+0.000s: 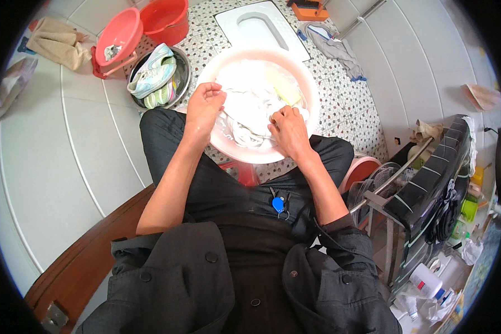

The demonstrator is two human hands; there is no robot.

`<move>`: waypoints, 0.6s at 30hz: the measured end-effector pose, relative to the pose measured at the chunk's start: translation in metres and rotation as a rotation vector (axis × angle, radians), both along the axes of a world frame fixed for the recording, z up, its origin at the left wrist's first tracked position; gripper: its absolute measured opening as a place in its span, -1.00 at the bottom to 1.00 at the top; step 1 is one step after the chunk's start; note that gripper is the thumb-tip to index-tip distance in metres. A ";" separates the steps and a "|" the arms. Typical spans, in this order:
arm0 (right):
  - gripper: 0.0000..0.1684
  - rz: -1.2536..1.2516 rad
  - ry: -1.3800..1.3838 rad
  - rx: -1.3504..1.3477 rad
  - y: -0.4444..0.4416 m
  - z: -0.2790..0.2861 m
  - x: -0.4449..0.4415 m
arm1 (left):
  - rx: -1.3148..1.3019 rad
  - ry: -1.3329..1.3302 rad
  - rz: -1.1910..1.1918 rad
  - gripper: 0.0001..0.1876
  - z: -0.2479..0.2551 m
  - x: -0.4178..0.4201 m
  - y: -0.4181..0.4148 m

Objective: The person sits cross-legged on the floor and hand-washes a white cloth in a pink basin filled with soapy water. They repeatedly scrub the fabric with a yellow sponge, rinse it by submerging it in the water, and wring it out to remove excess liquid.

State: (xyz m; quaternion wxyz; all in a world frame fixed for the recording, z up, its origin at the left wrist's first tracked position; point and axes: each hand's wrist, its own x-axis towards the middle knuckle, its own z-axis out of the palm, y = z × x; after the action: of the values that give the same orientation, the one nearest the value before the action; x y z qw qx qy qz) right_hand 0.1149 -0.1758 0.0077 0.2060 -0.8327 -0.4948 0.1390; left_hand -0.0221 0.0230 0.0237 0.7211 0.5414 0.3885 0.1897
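A pale pink plastic basin (309, 79) is in front of me between my knees, with wet white cloth (250, 106) bunched inside. The brightest part of the cloth is washed out by glare. Over the basin's left side is my left hand (204, 106), its thumb and fingertips close together beside the cloth; whether they pinch any of it is unclear. My right hand (291, 131) has its fingers bent onto the cloth at the basin's lower right, gripping a fold. Just beyond those fingers, a pale yellow block (287, 89) lies on the cloth.
A metal basin (185, 69) holding sneakers (152, 73) stands at the left. Behind it are a pink basin (119, 37) and a red bucket (165, 25). A squat toilet (263, 25) lies ahead, a grey cloth (338, 52) right of it. A black-covered rack (434, 167) stands at my right.
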 end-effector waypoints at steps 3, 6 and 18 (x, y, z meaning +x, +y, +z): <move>-0.58 -0.040 -0.185 0.026 -0.001 0.009 -0.009 | 0.604 0.116 -0.218 -0.58 -0.009 -0.001 -0.009; -0.41 -0.125 -0.259 -0.036 0.003 0.013 -0.015 | 0.977 0.291 -0.539 -0.40 -0.012 -0.007 -0.016; -0.65 -0.212 0.499 0.176 0.021 -0.007 -0.003 | 1.130 0.334 -0.521 -0.25 -0.006 -0.004 -0.030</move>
State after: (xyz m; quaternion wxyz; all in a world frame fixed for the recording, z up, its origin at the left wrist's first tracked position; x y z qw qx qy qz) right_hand 0.1116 -0.1552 0.0011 0.4064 -0.7988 -0.3490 0.2737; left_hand -0.0260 -0.0074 0.0174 0.2772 0.9366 0.1914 0.0969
